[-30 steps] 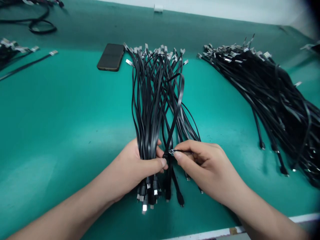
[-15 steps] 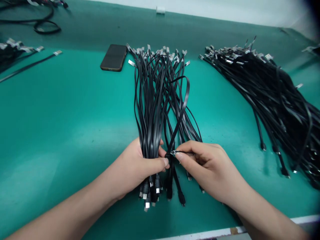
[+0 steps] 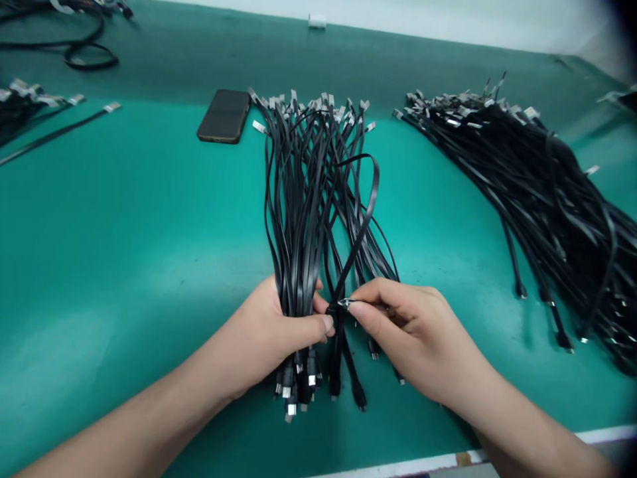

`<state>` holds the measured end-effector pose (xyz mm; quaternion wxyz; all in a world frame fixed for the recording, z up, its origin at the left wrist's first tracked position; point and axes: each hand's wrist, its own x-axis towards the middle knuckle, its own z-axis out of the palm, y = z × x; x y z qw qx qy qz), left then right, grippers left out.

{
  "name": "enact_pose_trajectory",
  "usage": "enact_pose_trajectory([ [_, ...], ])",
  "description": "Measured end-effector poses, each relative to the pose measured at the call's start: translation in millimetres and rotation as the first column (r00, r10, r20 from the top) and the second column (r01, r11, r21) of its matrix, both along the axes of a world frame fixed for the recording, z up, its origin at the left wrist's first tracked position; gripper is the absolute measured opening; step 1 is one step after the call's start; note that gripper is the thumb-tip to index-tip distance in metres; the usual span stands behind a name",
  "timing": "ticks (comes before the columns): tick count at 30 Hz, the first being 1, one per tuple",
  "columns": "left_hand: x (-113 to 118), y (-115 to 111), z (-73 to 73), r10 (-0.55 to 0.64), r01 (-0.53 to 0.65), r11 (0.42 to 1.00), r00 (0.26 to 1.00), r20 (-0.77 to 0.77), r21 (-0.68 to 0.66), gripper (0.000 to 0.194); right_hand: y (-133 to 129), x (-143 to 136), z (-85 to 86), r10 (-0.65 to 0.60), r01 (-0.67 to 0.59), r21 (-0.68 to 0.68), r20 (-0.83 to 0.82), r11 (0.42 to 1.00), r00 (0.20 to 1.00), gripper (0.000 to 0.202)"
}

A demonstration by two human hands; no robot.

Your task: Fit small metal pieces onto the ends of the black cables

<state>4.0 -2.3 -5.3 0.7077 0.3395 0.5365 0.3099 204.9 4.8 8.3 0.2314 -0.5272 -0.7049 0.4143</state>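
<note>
My left hand [image 3: 286, 325] is wrapped round a bundle of flat black cables [image 3: 298, 219], low down near their plugs. The small metal-tipped plugs [image 3: 291, 392] stick out below it. Beside its thumb and fingertips is the black end [image 3: 332, 309] of one cable that bends up in a loop [image 3: 373, 192]. My right hand [image 3: 403, 318] is closed in a pinch on a small shiny metal piece [image 3: 344, 303] at that cable end. Its exact kind is too small to tell, and my fingers cover the rest. More loose cables [image 3: 358, 385] lie behind and between my hands.
A large heap of similar black cables [image 3: 547, 192] lies on the right of the green mat [image 3: 124, 219]. A phone [image 3: 225, 117] rests behind the bundle on the left. More cables [image 3: 54, 133] lie at far left, with a coiled black cord [image 3: 92, 56] behind them.
The whole view has shifted very slightly. Both hands keep the same hold, and the cable bundle and loop stay nearly as they were.
</note>
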Motion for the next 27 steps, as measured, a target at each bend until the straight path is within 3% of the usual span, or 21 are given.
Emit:
enact_pose_trajectory([
  [4, 0.1, 0.6, -2.9, -0.006, 0.006, 1.000, 1.000, 0.024, -0.004, 0.029, -0.4, 1.1, 1.0, -0.139, 0.117, -0.092, -0.291, 0.989, 0.947, 0.013],
  [8, -0.6, 2.3, -3.6, -0.049, 0.048, 0.999, 0.997, 0.051, 0.022, 0.028, -0.5, -4.1, -4.7, -0.071, -0.028, -0.153, -0.604, 0.988, 0.794, 0.015],
  [11, -1.7, 3.4, -4.0, -0.079, 0.076, 0.996, 0.994, 0.076, 0.042, 0.025, 0.8, -7.9, -11.2, -0.110, -0.070, -0.229, -0.686, 0.971, 0.719, 0.018],
  [18, -2.3, 1.9, -10.1, -0.120, 0.106, 0.990, 0.980, 0.161, 0.093, 0.026, 4.2, -10.3, -13.3, -0.132, -0.061, -0.247, -0.691, 0.967, 0.711, 0.018],
  [23, -1.6, 0.5, -4.9, -0.043, 0.039, 0.999, 0.994, 0.103, 0.035, 0.033, 0.8, -6.3, -4.2, -0.168, 0.135, -0.103, -0.468, 0.985, 0.867, 0.014],
  [27, -1.0, 2.7, 0.5, -0.041, 0.038, 0.999, 0.994, 0.098, 0.033, 0.032, -5.6, -2.5, 1.7, -0.110, 0.096, -0.067, -0.246, 0.993, 0.963, 0.017],
])
